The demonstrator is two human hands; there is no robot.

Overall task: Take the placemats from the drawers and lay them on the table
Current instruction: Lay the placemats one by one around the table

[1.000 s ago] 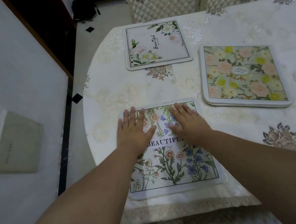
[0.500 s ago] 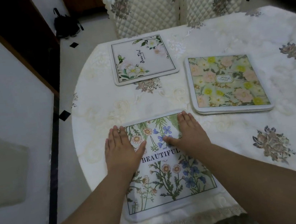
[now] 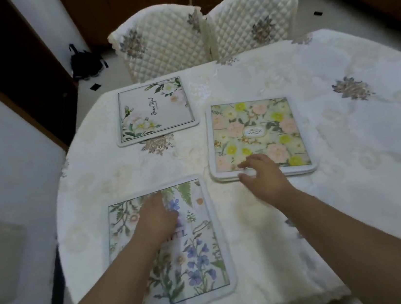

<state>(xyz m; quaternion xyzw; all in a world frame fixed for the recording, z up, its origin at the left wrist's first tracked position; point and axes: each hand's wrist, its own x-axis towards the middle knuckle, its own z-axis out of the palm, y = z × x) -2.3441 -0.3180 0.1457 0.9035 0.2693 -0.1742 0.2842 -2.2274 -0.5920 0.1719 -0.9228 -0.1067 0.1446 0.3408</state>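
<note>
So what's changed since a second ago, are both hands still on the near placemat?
No. The right hand left the near placemat and reached right to the front edge of the yellow-flowered stack. The left hand remains flat on it. The far placemat is unmoved.

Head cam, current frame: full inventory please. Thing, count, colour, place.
wildflower placemat: 1, white with blue and green flowers, near table edge
white-rose placemat: 1, white with pale blooms, far left of table
pink-and-yellow placemats: a stack, number unclear, right of centre
tablecloth: 1, cream with grey flower motifs, covering the table
quilted chairs: 2, cream, behind the table
black bag: 1, on the floor, far left
left hand: 1, flat on the wildflower placemat
right hand: 1, at the near edge of the stack; grip unclear
</note>
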